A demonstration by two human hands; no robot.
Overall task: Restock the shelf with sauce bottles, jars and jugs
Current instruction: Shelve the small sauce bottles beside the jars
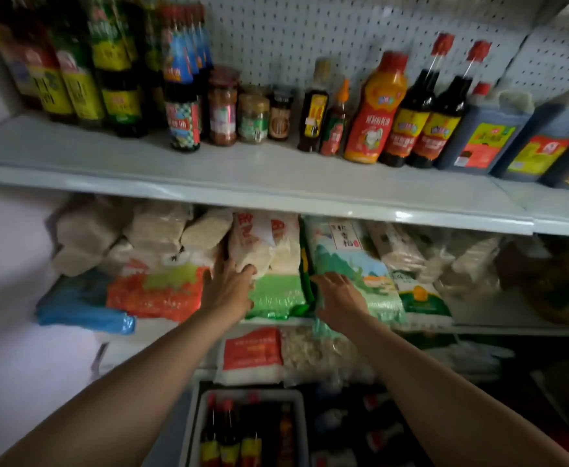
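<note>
On the upper shelf, the far left holds a crowd of tall dark bottles with yellow labels, then a blue-labelled bottle standing nearest the front edge. Next come three small jars, a slim brown bottle, a small red-capped sauce bottle and an orange squeeze bottle. Two dark red-capped bottles follow, and big dark jugs close the row at the right. A bare strip of shelf runs along the front.

Below, bags of grain and noodles fill the lower shelf. The left hand reaches in with its fingers loosely spread, touching a pale bag where it sits on a green bag. The right hand lies just beside it, fingers relaxed and flat on a bag printed with a landscape. Neither hand holds a bottle.

The stock still to go up waits in a grey crate at the bottom, between the forearms, with several dark red-capped bottles upright in it.

The risk I see is the stacked bags: pushing or tugging one could slide a neighbour off the front edge and onto the crate. Later, lifting bottles past the shelf lip could knock the blue-labelled bottle, which stands close to the front.
</note>
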